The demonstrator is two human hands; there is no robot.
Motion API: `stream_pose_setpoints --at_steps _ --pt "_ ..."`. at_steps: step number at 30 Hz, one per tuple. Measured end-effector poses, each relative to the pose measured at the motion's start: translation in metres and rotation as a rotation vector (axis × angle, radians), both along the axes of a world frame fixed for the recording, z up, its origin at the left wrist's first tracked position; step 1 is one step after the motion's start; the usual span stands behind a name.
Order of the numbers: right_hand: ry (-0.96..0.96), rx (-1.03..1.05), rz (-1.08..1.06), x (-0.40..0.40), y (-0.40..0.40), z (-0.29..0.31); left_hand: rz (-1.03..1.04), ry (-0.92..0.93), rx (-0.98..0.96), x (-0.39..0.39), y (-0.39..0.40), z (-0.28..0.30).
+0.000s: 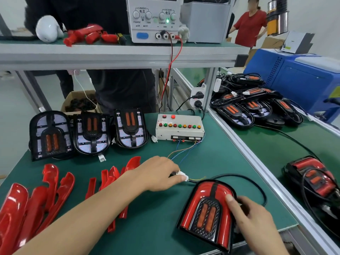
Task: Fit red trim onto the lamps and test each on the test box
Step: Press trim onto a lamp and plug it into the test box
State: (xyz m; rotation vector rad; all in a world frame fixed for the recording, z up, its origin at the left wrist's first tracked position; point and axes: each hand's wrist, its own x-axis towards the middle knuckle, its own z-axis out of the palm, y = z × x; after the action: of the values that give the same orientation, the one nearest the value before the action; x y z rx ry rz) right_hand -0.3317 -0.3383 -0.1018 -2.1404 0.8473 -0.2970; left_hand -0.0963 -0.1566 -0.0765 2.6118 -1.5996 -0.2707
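Green counter (147, 227) is pretty full. Up beyond the left grip sit three untrimmed lamps (92, 133) and the test box (179, 128), its thin leads trailing down toward that grip. Loose red trim pieces (49, 196) are piled out past it on the far side. The trimmed lamp (206, 212) lies under the right hand (252, 221), fingers curled on its edge, probably steadying it. Left hand (161, 173) pinches the white connector (183, 175), looks like plugging in for the test.
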Motion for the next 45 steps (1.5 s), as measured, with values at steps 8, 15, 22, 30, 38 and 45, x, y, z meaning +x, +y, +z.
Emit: stream_pose_setpoints --at_steps 8,15,22,30,38,45 --pt "-0.139 0.385 -0.009 0.006 0.003 0.004 0.055 -0.052 -0.012 -0.004 -0.003 0.005" --pt "-0.164 0.430 -0.025 0.004 0.004 0.001 0.169 -0.049 -0.237 0.013 -0.017 0.018" --pt "-0.164 0.402 -0.045 0.006 0.006 -0.001 0.411 -0.018 -0.322 0.063 -0.051 0.021" --pt "-0.167 0.387 -0.072 0.008 0.004 -0.003 0.540 -0.014 -0.118 0.090 -0.062 0.013" --pt "-0.189 0.403 -0.053 0.007 0.002 -0.005 0.554 0.002 -0.146 0.093 -0.059 0.012" --pt "-0.176 0.389 -0.007 0.007 -0.001 -0.005 0.550 -0.001 -0.135 0.097 -0.062 0.010"
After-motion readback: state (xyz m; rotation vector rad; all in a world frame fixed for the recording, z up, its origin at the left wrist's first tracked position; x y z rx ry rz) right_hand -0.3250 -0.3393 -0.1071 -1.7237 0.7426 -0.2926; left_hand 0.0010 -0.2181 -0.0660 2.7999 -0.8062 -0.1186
